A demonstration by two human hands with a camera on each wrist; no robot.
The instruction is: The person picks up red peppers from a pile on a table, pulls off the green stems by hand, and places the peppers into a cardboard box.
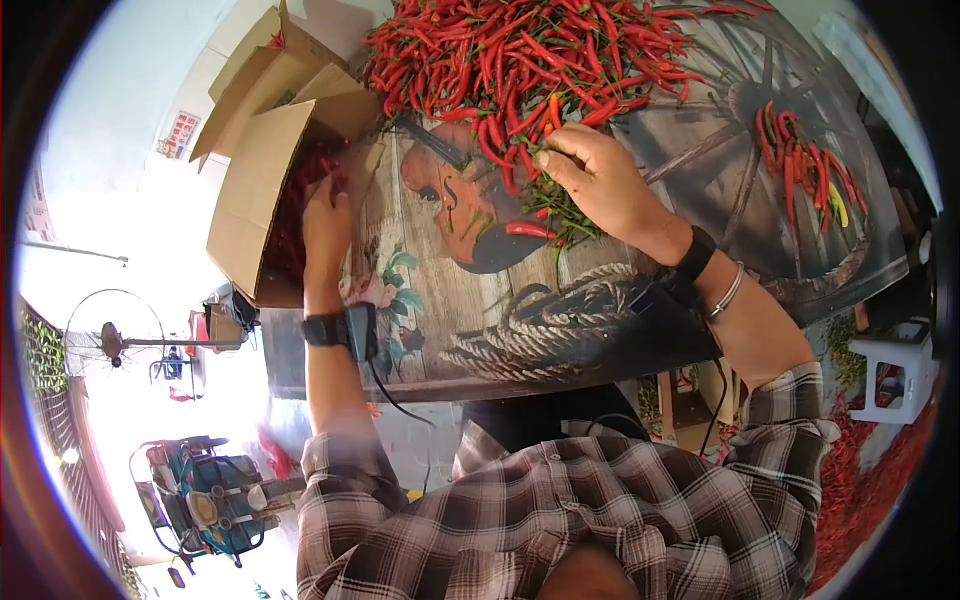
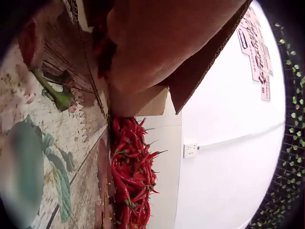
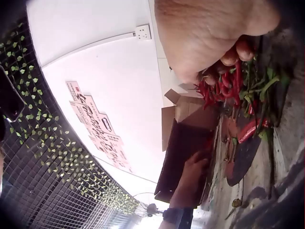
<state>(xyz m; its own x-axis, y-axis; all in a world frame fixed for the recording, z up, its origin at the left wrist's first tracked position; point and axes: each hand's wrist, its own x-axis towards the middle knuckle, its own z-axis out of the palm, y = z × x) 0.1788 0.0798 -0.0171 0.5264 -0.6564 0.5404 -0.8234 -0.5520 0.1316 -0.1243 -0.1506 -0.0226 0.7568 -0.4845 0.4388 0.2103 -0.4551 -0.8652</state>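
My left hand (image 1: 328, 225) reaches into the mouth of a cardboard box (image 1: 245, 185) lying on its side, right at the dark red chilies (image 1: 318, 160) inside. Its fingertips are mostly hidden among them and by the box wall. Over the front edge of a big heap of red chilies (image 1: 490, 60), my right hand (image 1: 605, 185) has its fingers curled, thumb and forefinger pinching a green chili stem (image 1: 534, 147). Just below that hand lies a small pile of green stems (image 1: 568, 212), with a red chili (image 1: 530, 230) beside it.
A smaller group of chilies (image 1: 805, 170) lies at the right of the table, whose printed cover (image 1: 420, 350) shows a violin and rope. Behind the box stands another open carton (image 1: 265, 75). A grey plastic stool (image 1: 893, 375) is on the floor at the right.
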